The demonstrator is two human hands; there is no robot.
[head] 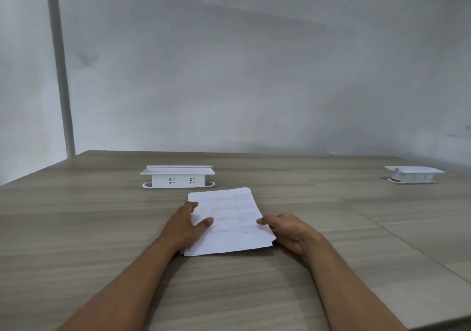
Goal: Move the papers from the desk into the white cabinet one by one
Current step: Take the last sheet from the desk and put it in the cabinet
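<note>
Where fingers (204,222) of left hand (182,226) lie loosely spread, thumb resting on top sheet, left edge of paper stack (229,218) sits directly under them. Right hand (285,228) flanks opposite long edge, fingers curled and pinching stack's right margin. Stack thus lies between both hands, equally near each; long axis runs away from person, tilted slightly leftward at far end. Stack rests flat on wooden tabletop (89,228). Beyond stack: white socket box (177,177); second socket box (414,174) far right. White cabinet not in view. Judgement: top sheet must be peeled off singly.
</note>
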